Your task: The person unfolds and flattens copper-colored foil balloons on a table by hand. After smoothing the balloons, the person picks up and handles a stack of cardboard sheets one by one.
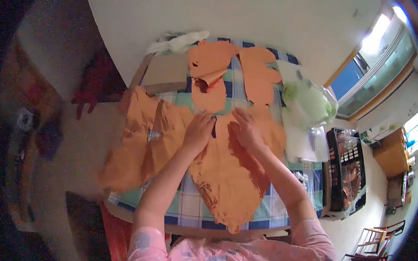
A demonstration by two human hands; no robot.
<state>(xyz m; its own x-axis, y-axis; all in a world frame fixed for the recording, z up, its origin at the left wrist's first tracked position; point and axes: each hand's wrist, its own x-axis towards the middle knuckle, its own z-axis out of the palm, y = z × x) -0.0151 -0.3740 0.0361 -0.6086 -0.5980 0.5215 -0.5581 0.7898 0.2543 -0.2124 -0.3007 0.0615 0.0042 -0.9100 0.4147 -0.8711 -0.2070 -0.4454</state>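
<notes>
A large crinkled orange sheet (230,185), which looks like paper or thin foil, spreads over the table in front of me, with jagged edges and a pointed lower end. My left hand (201,130) rests on its upper part, fingers stretched forward. A short way to the right, my right hand (246,130) lies on the same sheet with its fingers extended; a dark fold shows beside it. More orange sheeting (144,142) reaches out to the left, and whether it joins the middle part is unclear. Beyond my hands lie two cut orange pieces, one partly rolled (210,100) and one flat (258,79).
A blue, green and white plaid cloth (175,209) covers the table. At its far left sit a flat beige board or box (166,71) and white crumpled material (182,40). Green-and-white plastic bags (308,103) lie on the right, with a black crate (346,166) beyond the edge.
</notes>
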